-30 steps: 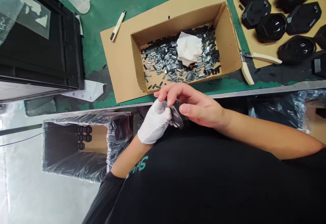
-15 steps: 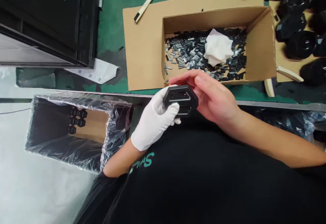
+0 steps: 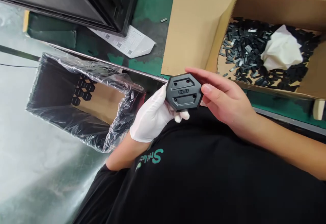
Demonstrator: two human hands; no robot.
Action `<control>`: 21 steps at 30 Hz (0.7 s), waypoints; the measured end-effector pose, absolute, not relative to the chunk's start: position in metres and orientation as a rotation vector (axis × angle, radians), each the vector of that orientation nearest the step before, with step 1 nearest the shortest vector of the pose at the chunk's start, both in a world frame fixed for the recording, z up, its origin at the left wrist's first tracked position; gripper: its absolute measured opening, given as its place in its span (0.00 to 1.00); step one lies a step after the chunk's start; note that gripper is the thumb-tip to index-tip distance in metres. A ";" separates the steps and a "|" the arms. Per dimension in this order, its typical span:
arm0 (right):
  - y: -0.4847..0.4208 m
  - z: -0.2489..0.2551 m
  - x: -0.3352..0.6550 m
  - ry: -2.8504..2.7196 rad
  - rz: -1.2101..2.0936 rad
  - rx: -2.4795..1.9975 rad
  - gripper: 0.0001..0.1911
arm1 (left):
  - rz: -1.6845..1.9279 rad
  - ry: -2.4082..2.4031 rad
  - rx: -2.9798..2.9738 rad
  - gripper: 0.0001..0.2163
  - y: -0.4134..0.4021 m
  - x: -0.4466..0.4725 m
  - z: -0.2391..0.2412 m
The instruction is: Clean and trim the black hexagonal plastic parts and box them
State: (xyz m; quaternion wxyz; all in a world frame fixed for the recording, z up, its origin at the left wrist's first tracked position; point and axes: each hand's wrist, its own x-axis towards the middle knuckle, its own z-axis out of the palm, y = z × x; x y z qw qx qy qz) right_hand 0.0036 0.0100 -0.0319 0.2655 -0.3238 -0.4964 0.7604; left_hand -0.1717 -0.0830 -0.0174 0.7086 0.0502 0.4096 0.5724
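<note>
A black hexagonal plastic part (image 3: 183, 92) is held between both my hands just in front of my chest, its flat face with two slots turned up. My left hand (image 3: 152, 117), in a white glove, grips it from below and the left. My bare right hand (image 3: 224, 101) closes on its right side, fingers over the top edge and thumb against the side. Just beyond them stands an open cardboard box (image 3: 216, 44) with several small dark metal clips (image 3: 244, 54) and a crumpled white cloth (image 3: 281, 51) inside.
A carton lined with clear plastic film (image 3: 84, 105) stands on the floor at my left, with several black hexagonal parts (image 3: 83, 89) at its bottom. Black trays (image 3: 102, 3) lie on the green bench, a printed paper sheet (image 3: 129, 42) beside them. The bench's metal edge (image 3: 280, 117) runs across.
The view has swung left and closer. The black part, edge-on a second ago, has been turned so its flat slotted face points up, and both hands still hold it.
</note>
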 end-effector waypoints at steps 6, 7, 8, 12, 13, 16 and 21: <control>0.004 -0.031 -0.027 -1.441 2.073 -0.903 0.18 | 1.306 0.869 0.006 0.18 -0.100 -0.197 -0.023; 0.002 -0.032 -0.033 -1.449 2.075 -0.897 0.18 | 1.317 0.864 0.001 0.17 -0.104 -0.201 -0.025; 0.000 -0.034 -0.038 -1.454 2.080 -0.886 0.18 | 1.330 0.863 0.001 0.17 -0.107 -0.206 -0.027; -0.009 -0.048 -0.060 -1.475 2.085 -0.758 0.19 | 1.387 0.831 0.070 0.20 -0.123 -0.225 -0.032; -0.011 -0.052 -0.065 -1.493 2.077 -0.713 0.19 | 1.399 0.816 0.083 0.20 -0.126 -0.229 -0.033; -0.014 -0.060 -0.081 -1.575 2.039 -0.621 0.21 | 1.443 0.793 0.083 0.20 -0.138 -0.241 -0.035; -0.012 -0.063 -0.113 -1.816 1.781 -0.628 0.16 | 1.488 1.034 0.103 0.20 -0.155 -0.252 -0.040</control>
